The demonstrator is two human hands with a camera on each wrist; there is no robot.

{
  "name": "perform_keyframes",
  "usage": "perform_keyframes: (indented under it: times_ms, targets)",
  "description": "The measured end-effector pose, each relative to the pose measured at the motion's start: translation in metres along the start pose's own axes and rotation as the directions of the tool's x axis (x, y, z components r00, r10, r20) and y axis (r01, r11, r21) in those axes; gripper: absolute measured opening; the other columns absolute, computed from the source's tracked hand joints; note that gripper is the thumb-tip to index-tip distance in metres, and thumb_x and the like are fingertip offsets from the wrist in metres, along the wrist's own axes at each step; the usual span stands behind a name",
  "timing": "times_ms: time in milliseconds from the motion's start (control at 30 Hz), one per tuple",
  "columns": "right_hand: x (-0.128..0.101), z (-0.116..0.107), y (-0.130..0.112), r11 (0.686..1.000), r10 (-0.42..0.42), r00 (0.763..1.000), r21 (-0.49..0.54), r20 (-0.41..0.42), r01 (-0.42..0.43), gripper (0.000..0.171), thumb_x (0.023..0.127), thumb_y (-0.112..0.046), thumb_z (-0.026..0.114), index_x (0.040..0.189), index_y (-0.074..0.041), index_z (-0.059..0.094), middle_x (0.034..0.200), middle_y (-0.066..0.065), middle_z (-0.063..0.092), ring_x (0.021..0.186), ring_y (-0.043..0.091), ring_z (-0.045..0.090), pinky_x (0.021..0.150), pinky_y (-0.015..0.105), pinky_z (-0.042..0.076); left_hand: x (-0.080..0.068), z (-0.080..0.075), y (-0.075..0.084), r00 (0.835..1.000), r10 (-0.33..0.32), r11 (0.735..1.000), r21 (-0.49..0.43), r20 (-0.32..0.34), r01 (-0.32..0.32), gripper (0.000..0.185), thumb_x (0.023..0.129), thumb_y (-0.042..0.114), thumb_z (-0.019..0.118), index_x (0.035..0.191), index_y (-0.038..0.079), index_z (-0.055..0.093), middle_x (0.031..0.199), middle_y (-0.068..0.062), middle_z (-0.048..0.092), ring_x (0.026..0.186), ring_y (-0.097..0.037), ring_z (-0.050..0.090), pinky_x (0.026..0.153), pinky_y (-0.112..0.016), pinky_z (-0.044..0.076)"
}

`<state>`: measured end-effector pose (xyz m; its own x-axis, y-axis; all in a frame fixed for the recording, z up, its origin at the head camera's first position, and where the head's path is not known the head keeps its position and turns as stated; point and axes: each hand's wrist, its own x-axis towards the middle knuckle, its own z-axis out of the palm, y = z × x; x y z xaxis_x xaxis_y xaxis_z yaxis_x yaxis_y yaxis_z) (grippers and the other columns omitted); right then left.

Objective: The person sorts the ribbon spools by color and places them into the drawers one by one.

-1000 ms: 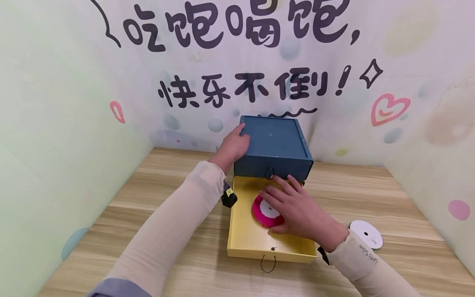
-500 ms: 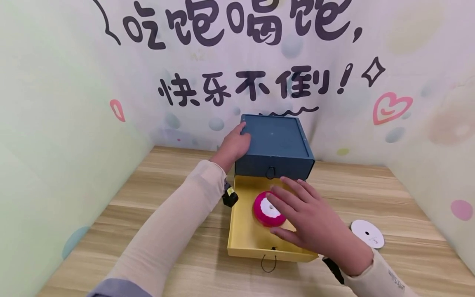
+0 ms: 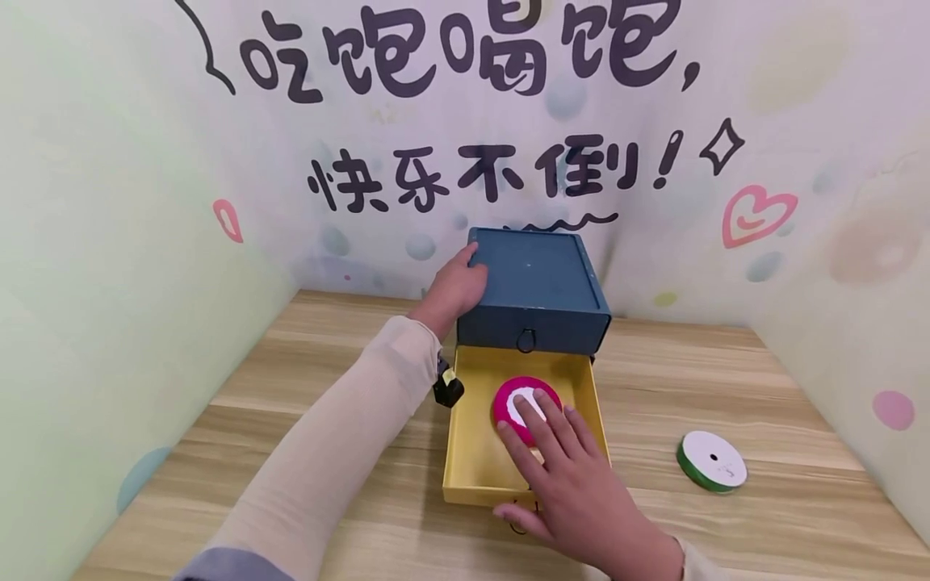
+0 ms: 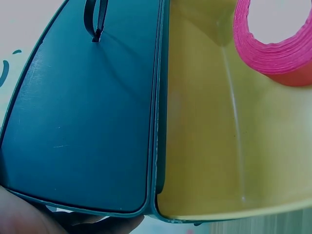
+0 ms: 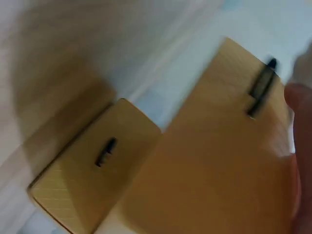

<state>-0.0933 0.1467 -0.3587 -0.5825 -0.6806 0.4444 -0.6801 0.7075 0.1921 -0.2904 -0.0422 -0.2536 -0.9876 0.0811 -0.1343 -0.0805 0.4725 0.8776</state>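
Observation:
A dark blue drawer box [image 3: 538, 270] stands at the back of the table, a black loop [image 3: 526, 340] on its front. My left hand [image 3: 458, 289] holds its left side, thumb and index finger at the top edge. Below the blue front, a yellow drawer [image 3: 472, 460] is pulled out. In it lies a roll of pink ribbon [image 3: 504, 403] with a white centre, also in the left wrist view at upper right. My right hand [image 3: 574, 492], fingers straight and spread, is over the drawer's front end, overlapping the ribbon's near side and holding nothing.
A spool of green ribbon [image 3: 715, 464] with a white face lies on the wooden table [image 3: 654, 387], right of the drawer. A printed backdrop [image 3: 407, 242] rises close behind the box. The right wrist view is blurred, showing yellow panels [image 5: 195, 170] with black loops.
My right hand has left the pink ribbon, lifting rightward and then coming down toward the drawer's front. The ribbon stays in the drawer. My left hand keeps its place on the box.

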Motion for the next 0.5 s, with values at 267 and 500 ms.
perform_keyframes:
  times_ms: [267, 500]
  targets:
    - [0.0, 0.013, -0.001, 0.995, 0.064, 0.987, -0.069, -0.148, -0.075, 0.083, 0.097, -0.07, 0.026, 0.15, -0.008, 0.04, 0.159, 0.023, 0.024, 0.147, 0.044, 0.017, 0.112, 0.064, 0.017, -0.001, 0.001, 0.002, 1.0, 0.004, 1.0, 0.024, 0.003, -0.004, 0.055, 0.107, 0.035, 0.033, 0.16, 0.032, 0.019, 0.164, 0.002, 0.02, 0.148, -0.023, 0.022, 0.117, -0.045, 0.024]
    - [0.008, 0.011, 0.005, 0.989, 0.124, 0.986, -0.063, -0.115, -0.132, 0.096, 0.09, -0.079, 0.028, 0.154, -0.008, 0.031, 0.162, 0.023, 0.014, 0.148, 0.045, 0.01, 0.115, 0.062, 0.006, 0.002, -0.001, -0.001, 1.0, 0.001, 0.999, 0.042, 0.014, -0.002, 0.055, 0.107, 0.035, 0.032, 0.16, 0.032, 0.018, 0.164, 0.002, 0.02, 0.148, -0.024, 0.023, 0.116, -0.045, 0.025]
